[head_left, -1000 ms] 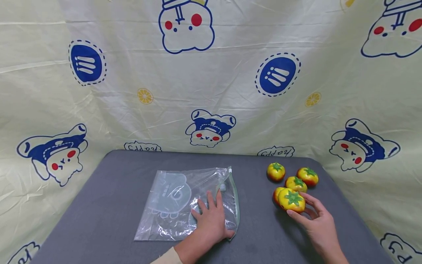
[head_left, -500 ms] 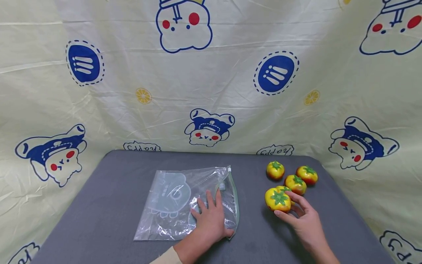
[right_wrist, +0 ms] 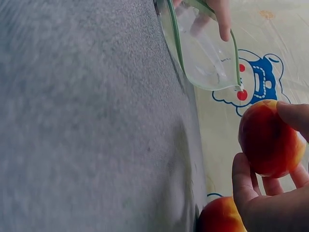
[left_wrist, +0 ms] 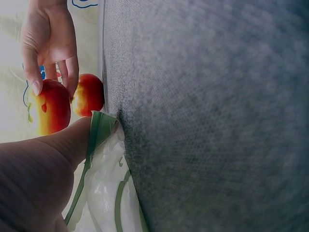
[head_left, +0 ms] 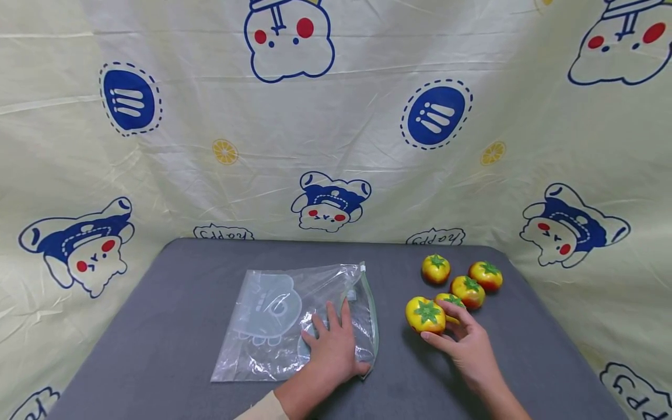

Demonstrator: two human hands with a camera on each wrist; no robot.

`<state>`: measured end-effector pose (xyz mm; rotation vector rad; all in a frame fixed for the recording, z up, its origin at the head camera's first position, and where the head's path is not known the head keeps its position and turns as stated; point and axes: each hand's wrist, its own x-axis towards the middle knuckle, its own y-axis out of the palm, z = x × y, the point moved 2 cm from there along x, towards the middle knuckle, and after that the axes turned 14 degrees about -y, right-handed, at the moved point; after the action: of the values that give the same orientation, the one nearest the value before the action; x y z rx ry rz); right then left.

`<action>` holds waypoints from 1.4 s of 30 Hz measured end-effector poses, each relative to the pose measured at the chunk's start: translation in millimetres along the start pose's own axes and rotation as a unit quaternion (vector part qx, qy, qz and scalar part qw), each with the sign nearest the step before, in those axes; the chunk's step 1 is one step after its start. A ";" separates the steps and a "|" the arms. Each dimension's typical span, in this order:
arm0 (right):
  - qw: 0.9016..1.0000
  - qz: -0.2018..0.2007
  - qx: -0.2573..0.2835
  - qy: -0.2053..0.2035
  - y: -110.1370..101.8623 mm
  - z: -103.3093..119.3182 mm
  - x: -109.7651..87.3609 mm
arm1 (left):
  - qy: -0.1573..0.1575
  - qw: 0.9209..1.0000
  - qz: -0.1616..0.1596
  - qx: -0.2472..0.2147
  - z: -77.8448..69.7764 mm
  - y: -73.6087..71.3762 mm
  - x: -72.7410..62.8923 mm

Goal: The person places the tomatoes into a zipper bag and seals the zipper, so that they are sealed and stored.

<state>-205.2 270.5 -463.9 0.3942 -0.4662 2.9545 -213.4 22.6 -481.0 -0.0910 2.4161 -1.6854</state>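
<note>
Glossy round yellow-and-red fruits (head_left: pixel 426 318), plain dark-grey fabric tabletop (head_left: pixel 173 326).
Fruits: yellow around the top, blending to orange-red, deep red underneath in both wrist views; green star-shaped leaf caps (head_left: pixel 471 283). Flat clear plastic bag (head_left: pixel 286 326): pale grey-blue cartoon print, green strip (head_left: pixel 374 312) along one edge. Cream fabric backdrop (head_left: pixel 336 128): blue-outlined cartoon bears (head_left: pixel 331 201) with red cheeks, solid blue ovals (head_left: pixel 128 100) with white strokes and dashed borders, yellow-orange citrus slices (head_left: pixel 225 151), blue-outlined "happy" lettering (head_left: pixel 224 232). Beige fabric sleeve (head_left: pixel 266 407).

Grey table (head_left: pixel 157 338) — clear plastic bag (head_left: pixel 286 324) mid-table — four red-yellow fruits (head_left: pixel 467 293) at right.
</note>
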 end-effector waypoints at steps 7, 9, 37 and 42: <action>1.000 0.025 0.003 0.012 10.4 0.2 2.2 | 0.000 1.000 0.001 -0.005 -0.5 0.1 -0.4; 0.999 0.030 0.006 0.012 13.5 0.6 2.7 | 0.000 1.000 0.000 -0.004 -0.5 0.4 -0.4; 0.995 0.087 0.052 0.008 50.3 -6.6 21.8 | -0.004 1.000 0.008 -0.002 -0.7 -0.5 0.2; 0.994 0.095 0.051 0.003 56.4 -7.7 26.5 | -0.008 1.000 0.018 -0.003 -0.7 0.0 1.8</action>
<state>-241.5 221.8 -479.8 0.3694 -0.3708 3.1730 -215.3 23.0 -480.9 -0.0607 2.3968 -1.6574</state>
